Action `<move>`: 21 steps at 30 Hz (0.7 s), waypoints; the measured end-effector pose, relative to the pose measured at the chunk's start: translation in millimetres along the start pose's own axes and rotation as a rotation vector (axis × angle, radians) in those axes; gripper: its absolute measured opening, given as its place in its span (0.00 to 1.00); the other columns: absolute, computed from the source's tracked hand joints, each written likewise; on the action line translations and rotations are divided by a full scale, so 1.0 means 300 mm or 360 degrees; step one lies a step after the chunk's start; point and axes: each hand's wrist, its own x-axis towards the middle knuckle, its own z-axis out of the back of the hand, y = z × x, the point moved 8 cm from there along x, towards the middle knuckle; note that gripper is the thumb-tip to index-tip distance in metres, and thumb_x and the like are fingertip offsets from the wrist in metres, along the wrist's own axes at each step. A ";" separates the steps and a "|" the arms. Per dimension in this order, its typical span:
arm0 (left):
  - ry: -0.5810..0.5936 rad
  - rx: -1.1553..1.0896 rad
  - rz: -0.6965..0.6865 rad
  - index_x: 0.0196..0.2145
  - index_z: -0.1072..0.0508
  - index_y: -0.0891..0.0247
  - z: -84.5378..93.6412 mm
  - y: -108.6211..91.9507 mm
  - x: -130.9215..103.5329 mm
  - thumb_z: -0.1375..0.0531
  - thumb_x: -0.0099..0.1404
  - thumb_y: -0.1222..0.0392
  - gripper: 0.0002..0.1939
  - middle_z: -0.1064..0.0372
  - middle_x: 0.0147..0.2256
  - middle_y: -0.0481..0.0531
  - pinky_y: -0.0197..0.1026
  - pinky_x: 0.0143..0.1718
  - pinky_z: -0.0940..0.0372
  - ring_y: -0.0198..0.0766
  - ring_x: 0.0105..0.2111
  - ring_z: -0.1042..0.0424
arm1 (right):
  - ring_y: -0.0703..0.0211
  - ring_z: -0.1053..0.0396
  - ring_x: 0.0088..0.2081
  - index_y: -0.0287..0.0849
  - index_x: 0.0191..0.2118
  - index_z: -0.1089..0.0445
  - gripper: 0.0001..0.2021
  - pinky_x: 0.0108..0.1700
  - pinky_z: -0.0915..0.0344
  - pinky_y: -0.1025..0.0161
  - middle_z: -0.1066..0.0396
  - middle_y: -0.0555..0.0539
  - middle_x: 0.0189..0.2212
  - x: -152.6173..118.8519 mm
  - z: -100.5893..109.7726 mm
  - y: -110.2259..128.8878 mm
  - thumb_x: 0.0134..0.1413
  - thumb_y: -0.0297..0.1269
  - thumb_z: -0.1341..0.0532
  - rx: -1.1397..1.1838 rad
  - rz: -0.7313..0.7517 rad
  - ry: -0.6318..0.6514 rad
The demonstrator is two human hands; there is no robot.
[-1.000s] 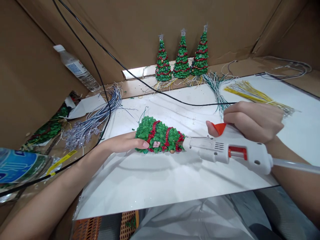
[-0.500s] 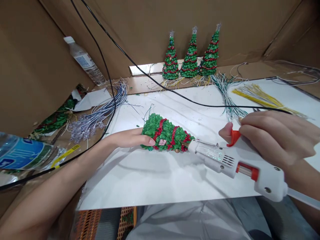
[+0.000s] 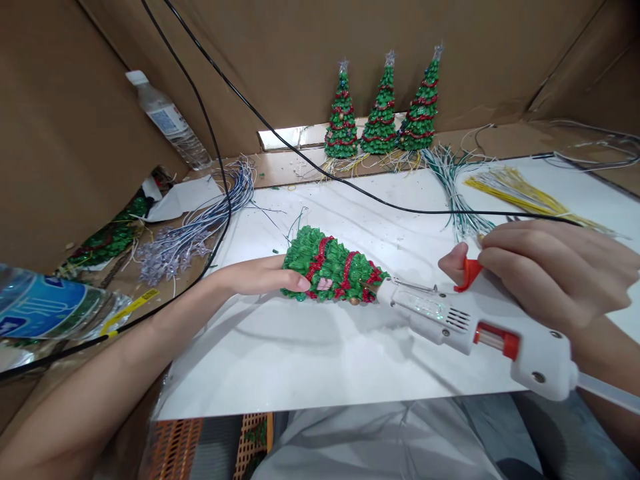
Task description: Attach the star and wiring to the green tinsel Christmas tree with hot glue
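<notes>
A small green tree (image 3: 333,263) with red garland and a pink piece lies on its side over the white board (image 3: 280,353), its narrow end to the right. My left hand (image 3: 267,275) grips its wide end, thumb on the near side. My right hand (image 3: 560,267) is wrapped round the handle of a white glue gun (image 3: 465,307) with an orange trigger. The gun's nozzle meets the tree near its narrow end; whether it touches cannot be made out.
Three decorated trees (image 3: 383,113) stand at the back. Wire bundles (image 3: 453,193) lie behind my right hand, star-tipped wires (image 3: 200,220) to the left. Bottles (image 3: 173,123) are at left. A black cable (image 3: 300,152) crosses the view.
</notes>
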 end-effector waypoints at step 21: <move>0.0016 0.0021 -0.0059 0.47 0.30 0.65 -0.002 -0.007 -0.001 0.44 0.58 0.47 0.24 0.29 0.39 0.52 0.38 0.42 0.35 0.41 0.41 0.34 | 0.60 0.36 0.22 0.41 0.27 0.39 0.09 0.19 0.46 0.67 0.33 0.47 0.17 -0.023 -0.009 -0.029 0.46 0.24 0.37 0.0051 -0.0102 -0.0009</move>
